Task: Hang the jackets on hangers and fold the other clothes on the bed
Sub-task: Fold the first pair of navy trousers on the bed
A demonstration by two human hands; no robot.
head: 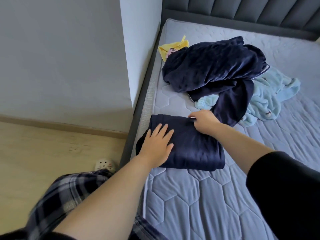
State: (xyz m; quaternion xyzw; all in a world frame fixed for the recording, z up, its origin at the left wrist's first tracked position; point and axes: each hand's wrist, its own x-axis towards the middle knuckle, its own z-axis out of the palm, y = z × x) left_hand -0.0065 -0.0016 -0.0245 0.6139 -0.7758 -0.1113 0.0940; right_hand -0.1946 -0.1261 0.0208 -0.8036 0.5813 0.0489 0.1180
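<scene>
While the left hand (157,144) lies flat with straight, spread fingers on a folded navy garment (190,149), the right hand (202,121) curls its fingers over the garment's far edge and pinches the cloth there. This folded piece sits near the left edge of a quilted grey-blue mattress (199,205), close to the person. Farther up the bed lies an unfolded heap: a large navy velvety garment (213,66) draped over a light blue fleece garment (270,99), with a yellow garment (173,49) showing behind it. A dark padded headboard (251,9) runs across the top. Plaid trousers (69,196) and a white clog (105,165) show over the wooden floor (43,153).
</scene>
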